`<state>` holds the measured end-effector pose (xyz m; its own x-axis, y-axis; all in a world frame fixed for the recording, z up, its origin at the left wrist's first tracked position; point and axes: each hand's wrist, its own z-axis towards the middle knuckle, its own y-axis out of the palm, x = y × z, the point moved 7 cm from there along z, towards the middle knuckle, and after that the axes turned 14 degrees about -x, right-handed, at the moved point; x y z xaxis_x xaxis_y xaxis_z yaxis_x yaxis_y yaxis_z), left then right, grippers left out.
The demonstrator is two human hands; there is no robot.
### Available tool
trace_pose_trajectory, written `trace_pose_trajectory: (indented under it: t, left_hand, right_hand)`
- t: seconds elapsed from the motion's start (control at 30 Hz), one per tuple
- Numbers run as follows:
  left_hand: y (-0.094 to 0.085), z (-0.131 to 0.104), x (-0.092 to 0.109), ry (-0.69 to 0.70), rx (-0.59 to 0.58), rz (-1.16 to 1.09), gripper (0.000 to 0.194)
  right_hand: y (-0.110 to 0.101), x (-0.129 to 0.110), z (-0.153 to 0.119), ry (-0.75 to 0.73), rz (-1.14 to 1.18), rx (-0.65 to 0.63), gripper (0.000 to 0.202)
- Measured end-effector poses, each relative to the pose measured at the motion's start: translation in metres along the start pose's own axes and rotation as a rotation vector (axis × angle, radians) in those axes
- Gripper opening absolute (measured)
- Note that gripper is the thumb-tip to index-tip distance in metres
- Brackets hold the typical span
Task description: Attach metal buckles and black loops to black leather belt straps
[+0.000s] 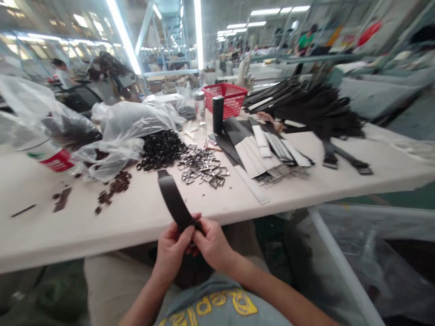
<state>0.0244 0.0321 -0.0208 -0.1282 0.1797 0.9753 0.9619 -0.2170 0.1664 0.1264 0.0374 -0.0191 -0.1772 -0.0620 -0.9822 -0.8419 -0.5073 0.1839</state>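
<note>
A black belt (pixel 174 194) rises from my hands, its far end lying over the white tabletop. My left hand (pixel 172 246) pinches its near end, thumb on top. From the other side, my right hand (pixel 215 242) grips the same end, with the fingertips of both hands close together. Fingers hide most of what sits at that end. Just beyond the belt is a heap of metal buckle frames (pixel 204 165). To its left are a pile of small black loops (pixel 161 149) and some brown loops (pixel 118 183).
Clear plastic bags (pixel 132 120) stand at the left. Behind are a red basket (pixel 229 97), a black cylinder (pixel 218 113) and stacked strips (pixel 253 156). Many black belts (pixel 306 108) are heaped at the right. The table's front edge runs just beyond my hands.
</note>
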Motion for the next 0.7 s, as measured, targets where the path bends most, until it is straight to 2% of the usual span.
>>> trace_pose_trajectory:
  t: [0.1,0.17,0.23,0.33,0.37,0.43,0.53,0.6,0.7]
  left_hand:
    - [0.001,0.01,0.009,0.065,-0.09,0.124,0.048]
    - [0.0,0.018,0.015,0.105,-0.15,0.22,0.049]
    - [-0.009,0.025,0.019,0.119,-0.166,0.288,0.048]
    - [-0.038,0.033,0.021,0.119,-0.1,0.382,0.047]
    - [-0.051,0.035,0.019,0.111,-0.075,0.415,0.048]
    - [-0.076,0.039,0.013,0.08,-0.045,0.478,0.051]
    - [-0.108,0.045,0.001,0.048,0.021,0.557,0.054]
    - [-0.123,0.047,-0.005,0.041,0.091,0.609,0.054]
    - [-0.13,0.047,-0.01,0.051,0.145,0.64,0.051]
  right_hand:
    - [-0.024,-0.021,-0.001,-0.086,-0.14,0.014,0.021]
    - [-0.058,-0.049,-0.009,-0.146,-0.243,0.111,0.022]
    - [-0.107,-0.085,-0.022,-0.201,-0.367,0.259,0.025]
    - [-0.195,-0.139,-0.047,-0.228,-0.594,0.521,0.029]
    - [-0.227,-0.153,-0.056,-0.194,-0.64,0.62,0.031]
    - [-0.29,-0.175,-0.075,-0.03,-0.761,0.851,0.032]
    - [-0.362,-0.195,-0.099,0.143,-0.832,0.998,0.032]
    - [-0.393,-0.2,-0.114,0.269,-0.878,1.062,0.033]
    - [-0.417,-0.2,-0.131,0.445,-1.013,1.158,0.039]
